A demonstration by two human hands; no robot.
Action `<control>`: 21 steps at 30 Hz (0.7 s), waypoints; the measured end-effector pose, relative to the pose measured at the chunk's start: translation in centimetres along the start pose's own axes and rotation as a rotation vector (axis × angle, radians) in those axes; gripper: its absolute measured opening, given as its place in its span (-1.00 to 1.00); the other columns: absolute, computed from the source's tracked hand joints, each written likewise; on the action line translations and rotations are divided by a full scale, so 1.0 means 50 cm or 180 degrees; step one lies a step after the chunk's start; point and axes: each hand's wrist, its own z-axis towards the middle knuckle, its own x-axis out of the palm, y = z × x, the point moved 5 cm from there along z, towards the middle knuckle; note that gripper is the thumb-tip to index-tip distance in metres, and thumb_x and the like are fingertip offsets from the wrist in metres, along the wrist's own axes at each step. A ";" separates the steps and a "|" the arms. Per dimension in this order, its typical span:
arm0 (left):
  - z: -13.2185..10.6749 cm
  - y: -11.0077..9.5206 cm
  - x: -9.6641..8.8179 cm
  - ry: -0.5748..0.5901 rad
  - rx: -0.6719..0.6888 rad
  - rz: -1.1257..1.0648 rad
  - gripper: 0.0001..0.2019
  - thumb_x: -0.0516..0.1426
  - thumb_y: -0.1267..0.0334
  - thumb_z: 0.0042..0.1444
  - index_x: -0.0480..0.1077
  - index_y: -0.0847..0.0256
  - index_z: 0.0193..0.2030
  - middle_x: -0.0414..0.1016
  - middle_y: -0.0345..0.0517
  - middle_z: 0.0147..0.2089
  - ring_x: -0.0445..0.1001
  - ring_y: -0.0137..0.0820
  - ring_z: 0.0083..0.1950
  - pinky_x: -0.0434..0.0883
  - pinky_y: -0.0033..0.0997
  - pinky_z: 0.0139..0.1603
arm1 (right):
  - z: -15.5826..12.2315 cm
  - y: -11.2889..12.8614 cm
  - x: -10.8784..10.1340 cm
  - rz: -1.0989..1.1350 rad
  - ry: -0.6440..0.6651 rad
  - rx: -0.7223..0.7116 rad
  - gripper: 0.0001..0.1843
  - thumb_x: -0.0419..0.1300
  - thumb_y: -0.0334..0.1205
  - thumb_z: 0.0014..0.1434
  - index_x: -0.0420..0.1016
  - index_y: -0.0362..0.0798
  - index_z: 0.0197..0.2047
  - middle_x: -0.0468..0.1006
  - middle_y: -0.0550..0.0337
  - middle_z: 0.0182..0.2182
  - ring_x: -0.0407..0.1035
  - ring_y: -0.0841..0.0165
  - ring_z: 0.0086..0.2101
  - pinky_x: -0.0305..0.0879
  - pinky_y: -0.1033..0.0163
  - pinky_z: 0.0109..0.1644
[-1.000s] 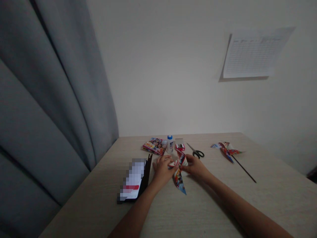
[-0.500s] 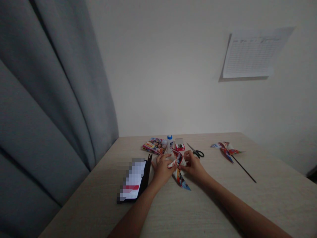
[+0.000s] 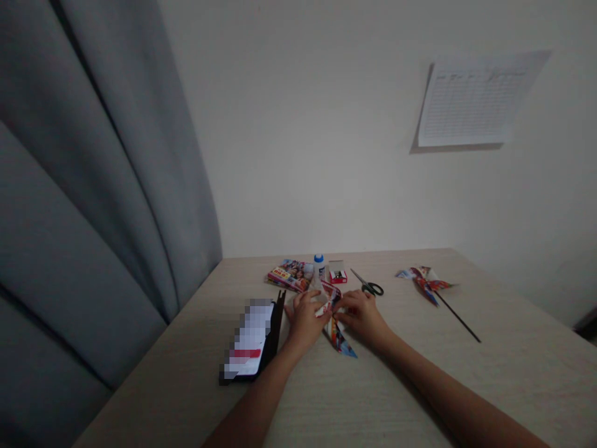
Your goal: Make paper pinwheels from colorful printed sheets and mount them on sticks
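Observation:
On the pale wooden table [image 3: 326, 398], both my hands work a piece of colourful printed paper [image 3: 339, 336] folded into pinwheel-like points. My left hand [image 3: 305, 320] pinches its left side with the fingers curled. On the right side, my right hand [image 3: 364, 314] presses and grips the paper, fingers bent over it. One long point of the paper sticks out toward me, lying flat on the table.
A phone in a dark case [image 3: 252, 342] lies left of my hands. Behind them sit a stack of printed paper [image 3: 291, 275], a glue bottle [image 3: 319, 266], a small red box [image 3: 337, 274] and scissors [image 3: 368, 285]. A finished pinwheel on a stick [image 3: 431, 285] lies right. Grey curtain [image 3: 93, 186] hangs left.
The paper's long point has swung slightly to the right, and both hands have shifted a little farther from me over its centre.

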 end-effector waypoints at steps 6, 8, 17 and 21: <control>0.000 0.008 0.008 -0.0094 0.0053 0.0004 -0.92 0.26 0.20 0.08 0.63 0.01 -0.32 0.50 -0.11 0.17 0.23 0.03 0.28 -0.02 0.32 0.28 | 0.001 -0.003 0.000 -0.0069 -0.0087 -0.0014 -0.91 0.38 -0.22 0.03 0.68 0.15 -0.33 0.59 0.13 -0.13 0.33 0.15 -0.02 0.00 -0.02 0.14; -0.001 0.008 0.009 -0.0123 0.0100 -0.0016 -0.91 0.25 0.18 0.09 0.63 0.00 -0.30 0.50 -0.12 0.16 0.24 0.02 0.28 -0.03 0.32 0.29 | 0.002 -0.006 0.001 -0.0010 -0.0095 -0.0015 -0.91 0.39 -0.23 0.03 0.68 0.16 -0.34 0.58 0.14 -0.14 0.32 0.15 -0.02 0.04 0.00 0.13; -0.003 -0.005 -0.006 -0.0021 -0.0012 -0.0018 -0.89 0.23 0.17 0.13 0.63 0.02 -0.29 0.49 -0.11 0.18 0.23 0.05 0.29 0.00 0.36 0.27 | 0.004 -0.017 0.006 0.0155 -0.0080 -0.0103 -0.93 0.34 -0.21 0.05 0.68 0.12 -0.35 0.60 0.14 -0.13 0.34 0.16 -0.01 0.12 0.04 0.12; -0.003 -0.006 -0.007 -0.0068 0.0060 0.0012 -0.88 0.23 0.16 0.14 0.63 0.02 -0.32 0.50 -0.11 0.17 0.24 0.04 0.28 0.02 0.33 0.26 | 0.003 -0.018 0.008 0.0075 -0.0094 -0.0058 -0.92 0.33 -0.19 0.06 0.68 0.12 -0.36 0.59 0.13 -0.13 0.34 0.15 -0.01 0.12 0.04 0.11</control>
